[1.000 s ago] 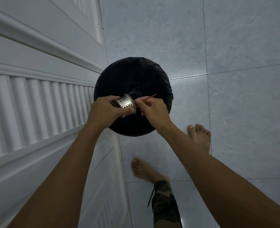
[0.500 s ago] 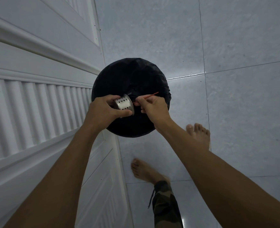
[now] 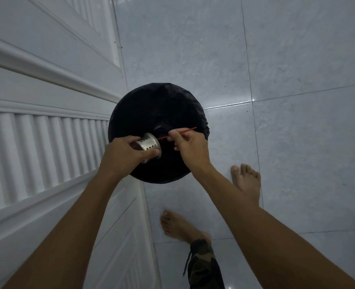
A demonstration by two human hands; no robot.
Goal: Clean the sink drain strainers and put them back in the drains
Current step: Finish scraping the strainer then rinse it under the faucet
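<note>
A round metal drain strainer with rows of small holes lies on its side in my left hand, which grips it over a black-lined bin. My right hand pinches a thin red stick. The stick's left tip points at the strainer's open end, just short of its rim. Both hands hover above the bin's opening. The inside of the strainer is hidden from view.
White panelled and louvred doors fill the left side, close to the bin. Pale glossy floor tiles spread to the right. My bare feet stand just behind the bin.
My right hand has drawn the red stick back out to the right, away from the strainer. The strainer has tilted a little in my left hand.
</note>
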